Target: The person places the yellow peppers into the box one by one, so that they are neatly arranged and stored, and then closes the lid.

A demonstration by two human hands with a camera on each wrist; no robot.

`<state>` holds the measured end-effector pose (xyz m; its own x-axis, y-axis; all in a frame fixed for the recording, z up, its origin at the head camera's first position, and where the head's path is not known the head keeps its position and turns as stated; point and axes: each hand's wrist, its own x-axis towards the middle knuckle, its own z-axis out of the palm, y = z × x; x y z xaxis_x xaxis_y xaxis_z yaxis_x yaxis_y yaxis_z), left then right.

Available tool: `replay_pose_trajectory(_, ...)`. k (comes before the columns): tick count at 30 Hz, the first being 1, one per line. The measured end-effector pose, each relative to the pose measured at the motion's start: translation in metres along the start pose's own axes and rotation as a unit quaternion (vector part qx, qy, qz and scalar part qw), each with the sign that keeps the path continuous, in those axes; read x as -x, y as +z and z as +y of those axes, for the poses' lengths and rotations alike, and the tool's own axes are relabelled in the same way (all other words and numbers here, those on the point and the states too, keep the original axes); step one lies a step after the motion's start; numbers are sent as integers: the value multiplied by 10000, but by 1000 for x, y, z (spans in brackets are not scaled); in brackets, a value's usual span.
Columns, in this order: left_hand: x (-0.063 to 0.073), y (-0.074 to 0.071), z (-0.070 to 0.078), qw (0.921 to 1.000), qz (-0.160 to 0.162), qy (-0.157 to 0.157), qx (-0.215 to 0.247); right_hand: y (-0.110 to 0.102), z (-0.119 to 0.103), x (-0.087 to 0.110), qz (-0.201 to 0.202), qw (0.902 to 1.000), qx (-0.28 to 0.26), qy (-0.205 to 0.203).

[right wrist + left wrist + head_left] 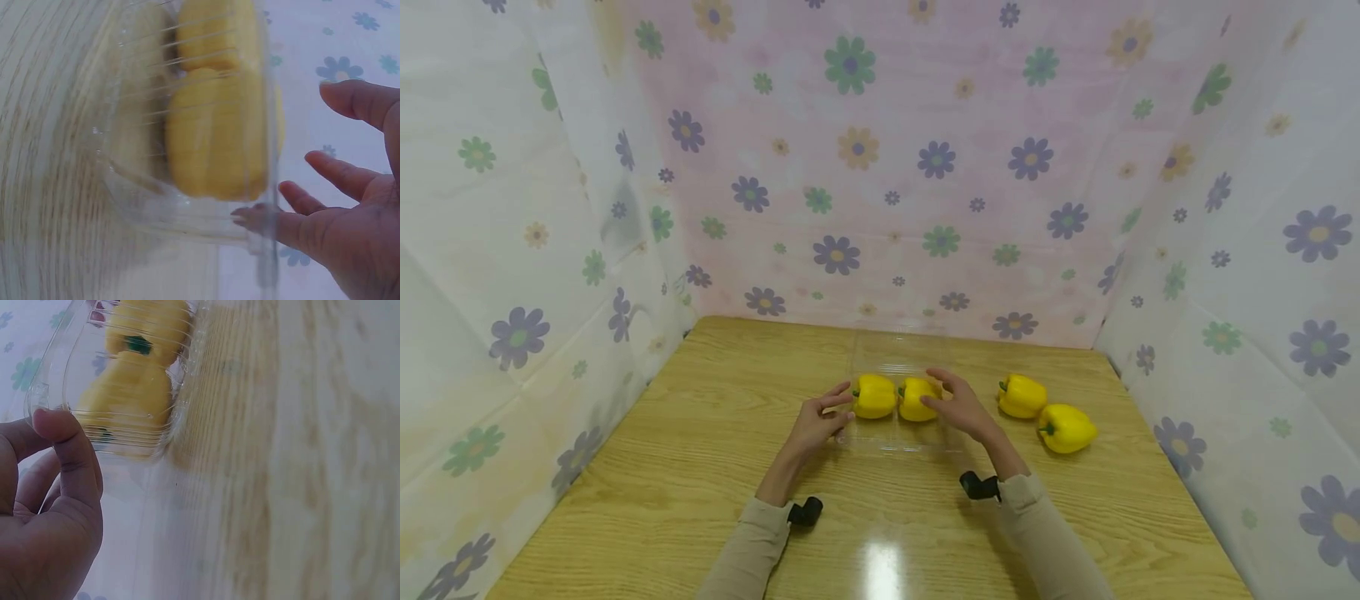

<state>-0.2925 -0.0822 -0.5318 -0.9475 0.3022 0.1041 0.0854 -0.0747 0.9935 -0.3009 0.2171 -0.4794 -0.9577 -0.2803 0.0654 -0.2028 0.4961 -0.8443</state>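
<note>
Two yellow peppers (874,397) sit in a clear box (895,438), your left hand (817,419) pinching its nine o'clock edge, your right hand (964,408) loosely spread at three o'clock

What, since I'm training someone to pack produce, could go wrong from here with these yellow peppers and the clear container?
The left hand holds the edge of the clear container, so a tug might tilt it and shift the two peppers inside.
The right hand, fingers spread by the right-hand wall, could knock the nearer pepper.
The two loose peppers might roll if the right arm bumps them.
</note>
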Motion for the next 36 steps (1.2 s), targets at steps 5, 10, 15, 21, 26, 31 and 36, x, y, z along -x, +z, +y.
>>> replay_pose_trajectory(5, 0, 0, 0, 10000, -54, 1, -5, -8, -1, 8, 430, 9984, -185, -322)
replay_pose_trajectory(10, 0, -1, -1, 10000, -34, -26, -12, -14, 4, 11, 966, 9875, -788, -964)
replay_pose_trajectory(15, -1, -2, -2, 10000, -9, 0, 4, -23, 6, 15, 1204, 9757, -1099, -1467)
replay_pose_trajectory(21, -1, -1, -2, 10000, 1, -16, -34, -42, 17, 29, 1283, 9758, -996, -1462)
replay_pose_trajectory(26, -1, -1, -1, 10000, 30, -23, -36, -60, 35, 41, 1475, 9778, -931, -1163)
replay_pose_trajectory(31, -1, -1, 0, 10000, 18, -40, -46, -76, 47, 53, 1887, 9711, -1127, -933)
replay_pose_trajectory(36, 0, 0, 0, 10000, -15, -23, -56, -87, 51, 64, 2251, 9624, -1327, -745)
